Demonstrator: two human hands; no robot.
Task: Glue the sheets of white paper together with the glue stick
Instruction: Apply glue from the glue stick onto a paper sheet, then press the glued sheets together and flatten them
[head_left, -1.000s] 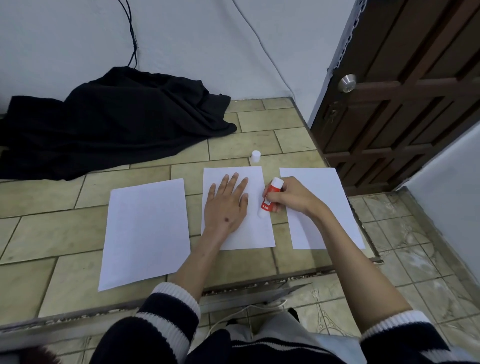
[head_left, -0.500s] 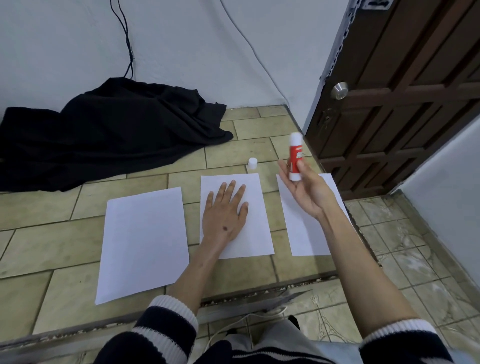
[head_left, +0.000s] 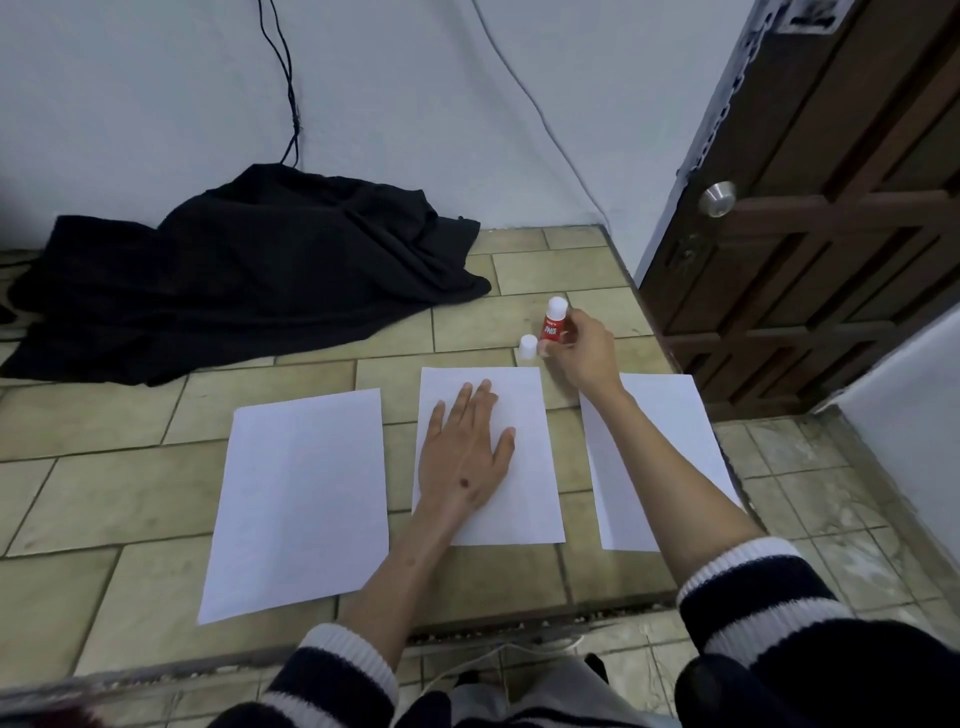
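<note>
Right grip (head_left: 582, 353) holds one glue stick (head_left: 555, 325); three sheets (head_left: 298, 499).

A plain room in a home, by the look of it: a beige tiled floor (head_left: 130, 499) meets a white plastered wall (head_left: 156, 104). Right of the wall stands a dark panelled wooden door (head_left: 831, 234) with a round metal knob (head_left: 717, 199); a black garment (head_left: 234, 270) lies heaped at the wall's foot.
</note>
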